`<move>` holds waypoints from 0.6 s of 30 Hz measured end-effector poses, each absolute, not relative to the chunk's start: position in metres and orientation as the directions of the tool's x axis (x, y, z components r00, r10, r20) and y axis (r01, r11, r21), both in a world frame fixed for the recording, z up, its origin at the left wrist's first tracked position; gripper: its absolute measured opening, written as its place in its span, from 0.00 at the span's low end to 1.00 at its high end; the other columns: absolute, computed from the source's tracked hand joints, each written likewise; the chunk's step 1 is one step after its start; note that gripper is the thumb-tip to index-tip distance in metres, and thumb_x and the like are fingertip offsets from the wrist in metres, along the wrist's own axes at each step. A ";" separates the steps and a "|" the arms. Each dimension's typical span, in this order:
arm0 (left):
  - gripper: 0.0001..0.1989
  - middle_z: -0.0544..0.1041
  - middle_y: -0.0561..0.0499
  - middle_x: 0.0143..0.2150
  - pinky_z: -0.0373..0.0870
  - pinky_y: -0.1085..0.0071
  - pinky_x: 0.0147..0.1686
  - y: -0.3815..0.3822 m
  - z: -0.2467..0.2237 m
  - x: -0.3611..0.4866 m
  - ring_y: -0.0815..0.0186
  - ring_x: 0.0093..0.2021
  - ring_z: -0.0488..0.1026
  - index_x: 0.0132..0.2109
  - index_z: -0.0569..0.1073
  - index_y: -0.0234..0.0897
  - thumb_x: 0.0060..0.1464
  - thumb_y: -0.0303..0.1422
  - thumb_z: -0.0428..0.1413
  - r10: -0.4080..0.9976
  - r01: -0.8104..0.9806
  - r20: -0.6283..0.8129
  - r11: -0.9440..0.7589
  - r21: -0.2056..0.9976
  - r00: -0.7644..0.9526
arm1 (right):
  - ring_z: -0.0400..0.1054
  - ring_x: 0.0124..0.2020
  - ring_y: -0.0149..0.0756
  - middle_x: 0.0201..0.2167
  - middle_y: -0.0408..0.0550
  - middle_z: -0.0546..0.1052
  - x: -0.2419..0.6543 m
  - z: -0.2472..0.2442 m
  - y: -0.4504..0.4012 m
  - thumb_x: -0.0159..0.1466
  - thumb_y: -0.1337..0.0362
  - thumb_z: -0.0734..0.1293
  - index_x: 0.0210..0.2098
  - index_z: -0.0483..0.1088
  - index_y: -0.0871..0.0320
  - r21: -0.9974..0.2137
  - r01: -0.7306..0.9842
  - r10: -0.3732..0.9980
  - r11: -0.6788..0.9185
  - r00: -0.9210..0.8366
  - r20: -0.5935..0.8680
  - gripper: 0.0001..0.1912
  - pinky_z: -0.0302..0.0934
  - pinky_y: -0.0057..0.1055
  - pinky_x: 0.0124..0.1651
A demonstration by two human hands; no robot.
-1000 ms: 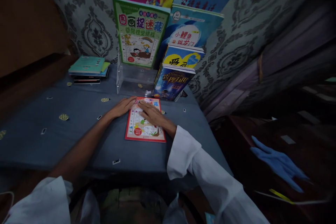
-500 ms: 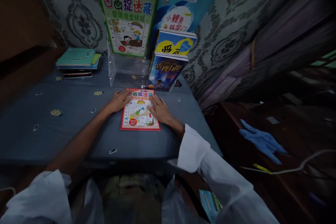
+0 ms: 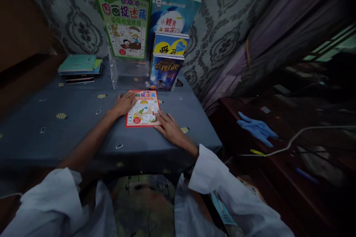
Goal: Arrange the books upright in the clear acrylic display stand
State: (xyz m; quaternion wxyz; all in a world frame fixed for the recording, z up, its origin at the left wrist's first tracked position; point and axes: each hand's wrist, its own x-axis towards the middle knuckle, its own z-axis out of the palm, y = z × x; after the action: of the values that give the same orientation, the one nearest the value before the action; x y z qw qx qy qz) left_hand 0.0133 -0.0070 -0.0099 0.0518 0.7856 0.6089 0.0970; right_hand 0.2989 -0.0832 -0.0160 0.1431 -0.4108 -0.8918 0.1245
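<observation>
A red-bordered picture book point(image 3: 144, 109) lies flat and closed on the grey tablecloth, its cover facing up. My left hand point(image 3: 124, 103) rests on its upper left edge with the fingers stretched out over the cover. At the lower right corner, my right hand point(image 3: 169, 127) touches the book with its fingertips, fingers extended and apart. Behind the book stands a clear acrylic rack point(image 3: 128, 74). It holds upright books, among them a green-bordered picture book point(image 3: 128, 26) and a dark blue book point(image 3: 166, 72).
A small stack of books point(image 3: 79, 64) lies at the table's back left. Patterned curtain hangs behind the rack. Right of the table, a blue glove point(image 3: 256, 126) and a pale cable point(image 3: 294, 139) lie on a dark reddish surface point(image 3: 236, 113).
My right hand has slid from the book's upper right down to its lower right corner. My left hand stays at the upper left. The whole view has shifted a little.
</observation>
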 end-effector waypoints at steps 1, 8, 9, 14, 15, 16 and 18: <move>0.29 0.54 0.36 0.74 0.44 0.41 0.70 -0.012 -0.011 0.018 0.51 0.75 0.50 0.71 0.58 0.30 0.70 0.41 0.38 0.966 0.950 0.086 -0.255 0.180 0.243 | 0.48 0.74 0.46 0.73 0.58 0.56 0.299 -0.016 -0.082 0.73 0.51 0.56 0.71 0.55 0.55 -0.354 0.691 0.769 0.630 -0.619 0.160 0.31 0.47 0.55 0.72; 0.30 0.53 0.40 0.75 0.41 0.50 0.72 -0.074 -0.023 0.062 0.55 0.76 0.45 0.72 0.56 0.34 0.71 0.45 0.38 0.898 0.892 0.104 -0.438 0.114 0.428 | 0.50 0.73 0.47 0.72 0.60 0.58 0.299 -0.023 -0.077 0.72 0.53 0.60 0.69 0.59 0.58 -0.380 0.697 0.787 0.608 -0.594 0.169 0.30 0.44 0.54 0.73; 0.31 0.53 0.41 0.75 0.41 0.52 0.72 -0.084 -0.023 0.065 0.56 0.76 0.45 0.73 0.55 0.35 0.71 0.45 0.37 0.886 0.880 0.108 -0.461 0.112 0.450 | 0.51 0.73 0.47 0.72 0.60 0.58 0.299 -0.024 -0.076 0.72 0.53 0.61 0.69 0.60 0.58 -0.381 0.695 0.785 0.610 -0.594 0.173 0.30 0.44 0.54 0.73; 0.33 0.52 0.43 0.75 0.39 0.56 0.73 -0.117 -0.015 0.066 0.59 0.76 0.45 0.74 0.53 0.38 0.70 0.50 0.37 0.837 0.825 0.095 -0.547 0.143 0.538 | 0.54 0.72 0.48 0.70 0.58 0.61 0.300 -0.026 -0.075 0.71 0.52 0.62 0.68 0.62 0.55 -0.389 0.677 0.774 0.625 -0.603 0.196 0.29 0.47 0.55 0.72; 0.32 0.53 0.43 0.75 0.39 0.57 0.73 -0.120 -0.013 0.065 0.60 0.76 0.46 0.73 0.54 0.39 0.70 0.50 0.37 0.833 0.817 0.096 -0.554 0.161 0.545 | 0.55 0.72 0.48 0.70 0.58 0.62 0.300 -0.026 -0.075 0.71 0.52 0.62 0.68 0.62 0.55 -0.389 0.672 0.771 0.630 -0.604 0.204 0.29 0.48 0.55 0.72; 0.32 0.54 0.44 0.75 0.40 0.57 0.73 -0.121 -0.012 0.064 0.61 0.76 0.47 0.73 0.55 0.40 0.71 0.49 0.37 0.834 0.814 0.101 -0.552 0.181 0.543 | 0.55 0.71 0.49 0.70 0.58 0.62 0.300 -0.026 -0.075 0.71 0.52 0.62 0.68 0.63 0.55 -0.388 0.671 0.769 0.632 -0.602 0.212 0.29 0.48 0.56 0.72; 0.30 0.56 0.44 0.74 0.41 0.55 0.72 -0.123 -0.010 0.063 0.60 0.75 0.49 0.72 0.57 0.41 0.71 0.47 0.38 0.848 0.821 0.111 -0.529 0.215 0.518 | 0.56 0.71 0.50 0.69 0.59 0.64 0.300 -0.025 -0.075 0.70 0.52 0.63 0.67 0.64 0.56 -0.386 0.673 0.772 0.631 -0.595 0.225 0.29 0.49 0.56 0.71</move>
State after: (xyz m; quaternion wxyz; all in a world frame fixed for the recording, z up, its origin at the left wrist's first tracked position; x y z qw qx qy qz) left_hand 0.0631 -0.1228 -0.0104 0.0678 0.8685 0.4805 0.1013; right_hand 0.2998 -0.0754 -0.0251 0.1884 -0.4089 -0.8832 0.1311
